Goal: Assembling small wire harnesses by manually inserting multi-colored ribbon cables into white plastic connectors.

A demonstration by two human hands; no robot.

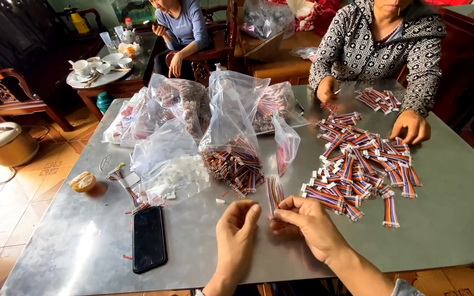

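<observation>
My right hand (308, 222) pinches the near end of a short striped ribbon cable (272, 193) that lies pointing away from me on the metal table (83, 241). My left hand (237, 227) is just to its left, fingertips pinched together near the same cable end; whether it grips a small piece I cannot tell. Right of my hands lies a heap of finished ribbon cables with white connectors (357, 164). A clear bag of loose cables (231, 159) stands open just beyond my hands.
A black phone (148, 238) lies at my left. A bag of white connectors (171, 172) and more clear bags (182, 104) fill the table's middle. A person in a patterned jacket (379, 38) sorts cables across the table. Another person (179, 27) sits at the back.
</observation>
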